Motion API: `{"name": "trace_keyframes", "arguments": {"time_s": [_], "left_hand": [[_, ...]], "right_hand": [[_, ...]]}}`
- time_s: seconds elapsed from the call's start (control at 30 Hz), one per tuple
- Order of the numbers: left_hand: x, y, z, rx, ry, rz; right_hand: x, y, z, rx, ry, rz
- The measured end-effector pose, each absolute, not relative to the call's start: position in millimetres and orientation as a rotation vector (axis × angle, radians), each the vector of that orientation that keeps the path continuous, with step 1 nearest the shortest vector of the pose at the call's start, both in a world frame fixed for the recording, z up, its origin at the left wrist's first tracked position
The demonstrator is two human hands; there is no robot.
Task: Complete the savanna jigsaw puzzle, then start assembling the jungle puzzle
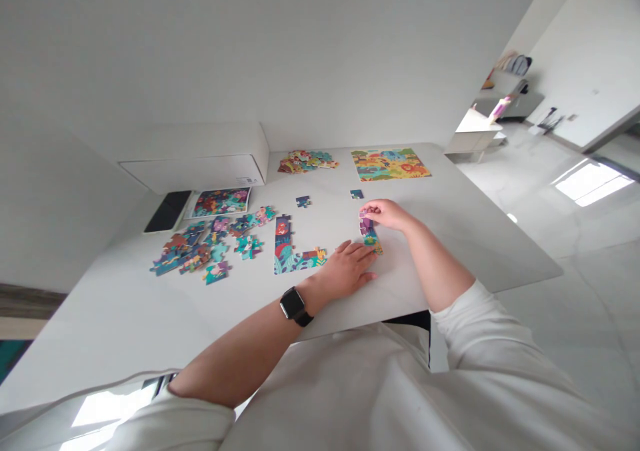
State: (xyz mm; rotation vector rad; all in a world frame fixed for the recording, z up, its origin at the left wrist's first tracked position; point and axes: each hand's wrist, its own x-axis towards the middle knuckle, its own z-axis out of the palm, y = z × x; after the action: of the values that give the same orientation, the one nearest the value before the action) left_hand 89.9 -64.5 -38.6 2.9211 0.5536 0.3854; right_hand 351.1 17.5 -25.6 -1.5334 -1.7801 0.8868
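Observation:
My left hand point(350, 269), with a black watch at the wrist, lies flat with its fingers spread over the lower edge of the puzzle. Under its fingertips is the bottom of a short right-hand column of joined pieces point(369, 233). My right hand point(384, 214) has its fingers pinched on the purple piece point(365, 222) at the top of that column. To the left, more joined pieces point(283, 243) form an L-shaped corner with a red figure. Two loose dark blue pieces, one point(303, 202) left and one point(357, 194) right, lie above.
Loose puzzle pieces point(195, 251) are heaped at the left, near a picture sheet point(221, 202) and a dark phone point(169, 211). Behind are a white box point(200, 171), another pile of pieces point(306, 161) and an animal puzzle point(390, 164). The table's edge point(525, 281) runs along the right.

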Motion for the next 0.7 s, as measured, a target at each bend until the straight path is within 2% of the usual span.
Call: {"name": "trace_keyframes", "arguments": {"time_s": [0.37, 0.7], "left_hand": [[106, -47, -15, 2.863, 0.657, 0.301], [108, -36, -34, 2.794, 0.871, 0.278]], "right_hand": [[343, 12, -27, -1.678, -1.964, 0.6], [338, 8, -22, -1.695, -2.02, 0.517]]}}
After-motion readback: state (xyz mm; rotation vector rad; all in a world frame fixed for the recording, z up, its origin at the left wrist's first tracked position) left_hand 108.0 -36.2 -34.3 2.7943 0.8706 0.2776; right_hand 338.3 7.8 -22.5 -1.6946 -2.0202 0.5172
